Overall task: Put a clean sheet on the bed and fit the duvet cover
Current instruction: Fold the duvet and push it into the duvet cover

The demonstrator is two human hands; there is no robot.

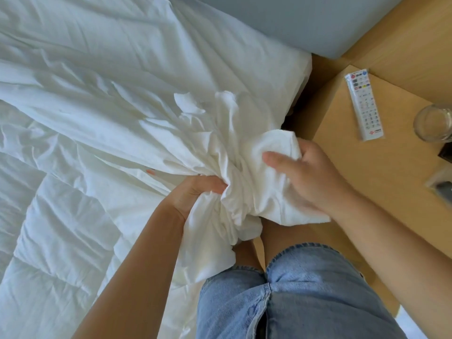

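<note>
**Item 1.** White quilted padded duvet [61, 228]. Lies flat on the bed, left of and below the left fingers, with its stitched squares showing. Judged light but bulky and limp, with no stiff edge to hold.

**Item 2.** White crumpled cotton duvet cover [127, 101]. Spread over the bed beyond the fingers, its long creases run in towards both hands, where it is bunched. Judged thin, light and soft. It is likely to slip off the filling unless both layers are pinched together, so it is best taken at a corner.

**Item 3.** Left hand [195, 194]. Fingers clenched in the gathered duvet cover. Loose cloth hangs below them.

**Item 4.** Right hand [303, 177]. The thumb lies across a plump wrapped corner and the fingers curl beneath it, grasping the duvet cover. Whether a duvet corner sits inside cannot be told.

**Item 5.** Blue denim shorts [305, 297]. Below both hands.

**Item 6.** Grey-blue padded headboard [318, 25]. Far beyond the right fingers.

**Item 7.** Light wooden bedside table [367, 192]. Just right of the right fingers and close to the mattress, so it limits any outward pull.

**Item 8.** White remote control in a clear plastic sleeve [364, 104]. On the table, beyond and right of the right fingers, and apart from them.

**Item 9.** Clear drinking glass [434, 123]. Farthest right on the table. It is fragile, and swung cloth could topple it.
</note>
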